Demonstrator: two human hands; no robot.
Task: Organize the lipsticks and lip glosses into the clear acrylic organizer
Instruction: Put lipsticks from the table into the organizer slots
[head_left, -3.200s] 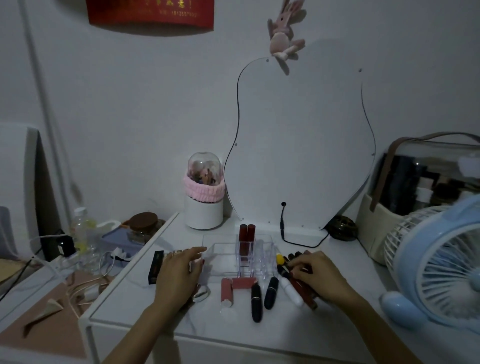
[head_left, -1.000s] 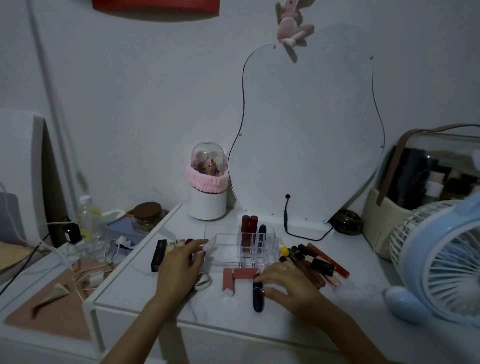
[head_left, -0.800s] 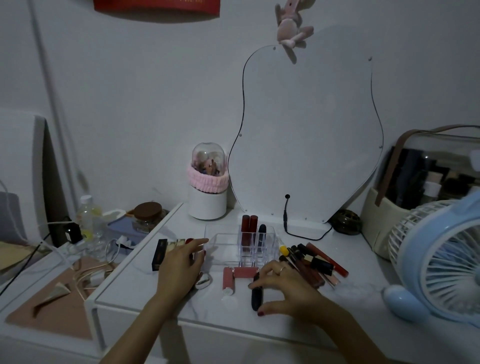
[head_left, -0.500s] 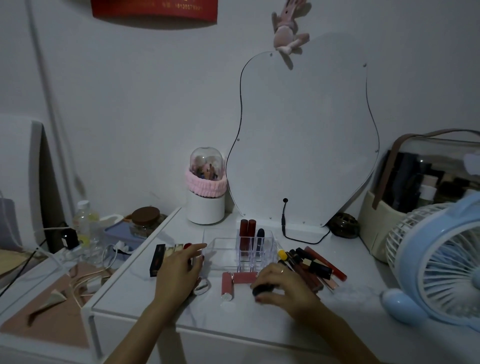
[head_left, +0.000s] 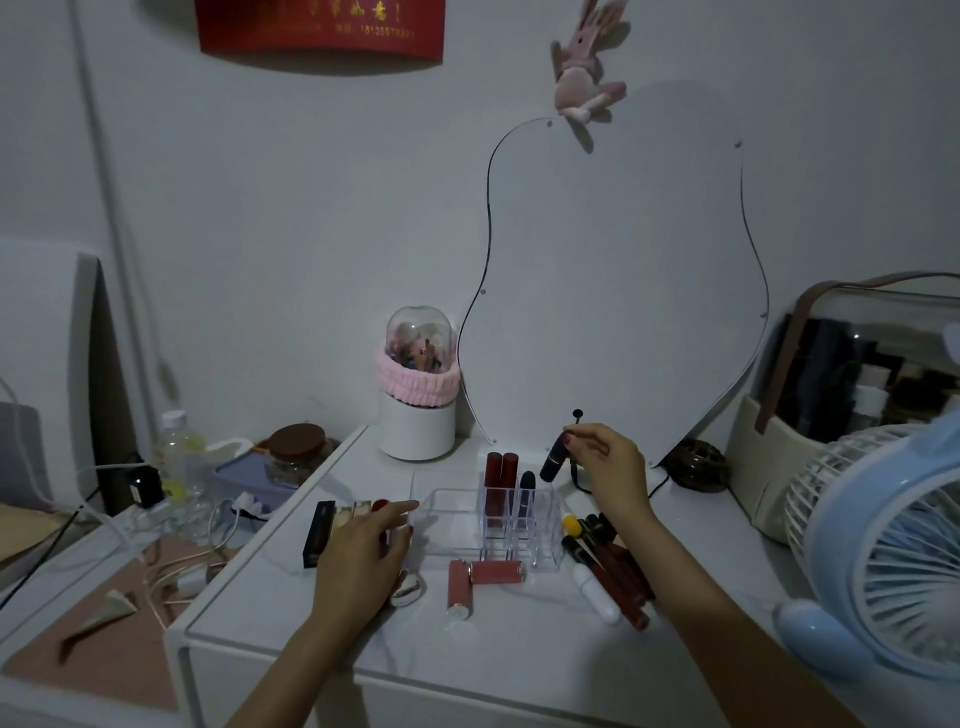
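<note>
The clear acrylic organizer (head_left: 452, 519) stands mid-table, with two red lipsticks (head_left: 501, 470) and one black lipstick (head_left: 526, 486) upright in its back slots. My right hand (head_left: 610, 462) holds a black lipstick (head_left: 555, 457) by its top, tilted, in the air above the organizer's right back corner. My left hand (head_left: 363, 556) rests flat on the table, fingertips touching the organizer's left edge. Two pink-red lipsticks (head_left: 478, 579) lie in front of the organizer. A pile of lip glosses (head_left: 608, 566) lies to its right.
A black box (head_left: 317, 532) lies left of my left hand. A white brush holder with a pink band (head_left: 418, 400) and a mirror (head_left: 613, 291) stand behind. A blue fan (head_left: 883, 551) and a cosmetics case (head_left: 852, 395) crowd the right side. Cables and bottles fill the lower left shelf.
My right hand picked up the black lipstick from the table front and raised it over the organizer's back right. The left hand stayed at the organizer's left edge.
</note>
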